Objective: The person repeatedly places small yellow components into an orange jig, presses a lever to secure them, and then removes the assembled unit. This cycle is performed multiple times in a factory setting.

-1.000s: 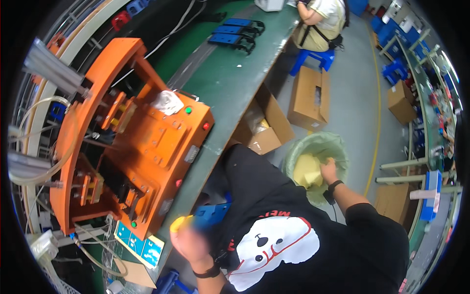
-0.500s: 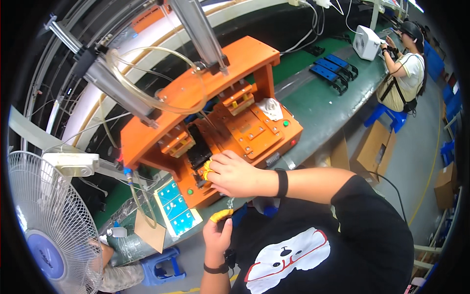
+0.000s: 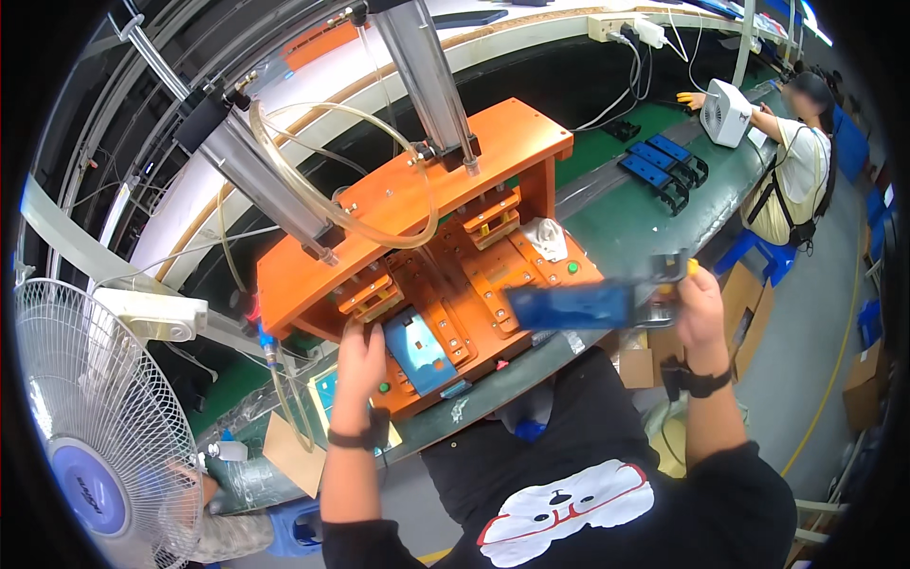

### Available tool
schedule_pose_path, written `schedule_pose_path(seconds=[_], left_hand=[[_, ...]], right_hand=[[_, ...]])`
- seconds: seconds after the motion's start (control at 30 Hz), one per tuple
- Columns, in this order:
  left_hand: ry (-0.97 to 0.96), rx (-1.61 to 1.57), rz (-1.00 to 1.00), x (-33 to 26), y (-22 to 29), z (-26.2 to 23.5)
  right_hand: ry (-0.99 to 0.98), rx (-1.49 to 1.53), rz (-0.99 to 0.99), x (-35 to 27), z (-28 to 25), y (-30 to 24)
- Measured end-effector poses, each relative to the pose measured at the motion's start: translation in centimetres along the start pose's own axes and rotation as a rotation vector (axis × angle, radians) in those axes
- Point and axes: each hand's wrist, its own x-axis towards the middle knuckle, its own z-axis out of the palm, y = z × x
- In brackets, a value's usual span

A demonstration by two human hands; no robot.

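An orange press fixture (image 3: 417,199) with two steel cylinders stands on the green bench. My left hand (image 3: 360,351) reaches into its lower deck with the fingers spread flat against the orange nest, right beside a blue plate (image 3: 417,346) lying there. The fingertips are partly hidden under the upper plate. My right hand (image 3: 697,303) is out to the right of the fixture, above the bench edge. It grips the dark end of a long blue part (image 3: 569,306), held level and pointing back toward the fixture. Some fingers wear yellow tips.
A white standing fan (image 3: 95,427) is at the left. A small control panel (image 3: 327,398) sits below the fixture. Farther along the bench (image 3: 654,218) are black and blue trays (image 3: 664,166), a white box device (image 3: 725,112) and a seated co-worker (image 3: 796,161). Cardboard boxes (image 3: 749,322) stand on the floor at the right.
My right hand left the fixture and swung out to the right with the long blue part. My left hand rose from near my body to the fixture's lower deck.
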Motion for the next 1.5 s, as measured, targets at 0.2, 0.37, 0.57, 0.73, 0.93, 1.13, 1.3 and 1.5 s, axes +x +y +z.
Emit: schedule_pose_path(seconds=[0.2,0.37,0.57,0.73,0.93,1.13,1.3,1.5], left_hand=[[0.009,0.566,0.215,5.9,-6.8,1.2],[0.018,0.472,0.235,7.1,-5.6,1.4],[-0.016,0.41,0.142,4.9,-6.2,2.1],[-0.169,0.207,0.019,5.6,-5.8,1.9],[-0.254,0.136,-0.062,6.2,-5.9,1.5],[-0.279,0.053,-0.134,4.2,-5.0,0.5],[-0.195,-0.044,-0.049,0.4,0.9,-2.3],[0.067,-0.139,0.041,-7.5,2.4,0.2]], right_hand=[[0.355,0.346,0.125,-2.9,-11.9,5.1],[0.601,0.379,0.117,-0.7,-15.0,8.9],[0.445,0.366,0.143,7.4,-14.0,14.2],[0.402,0.283,0.295,16.8,-9.1,18.3],[0.233,-0.127,0.565,27.4,0.1,22.0],[-0.383,-1.149,0.579,31.9,3.3,19.6],[-0.052,-1.752,0.038,30.5,-3.7,17.5],[0.306,-1.795,0.053,27.2,-15.4,12.1]])
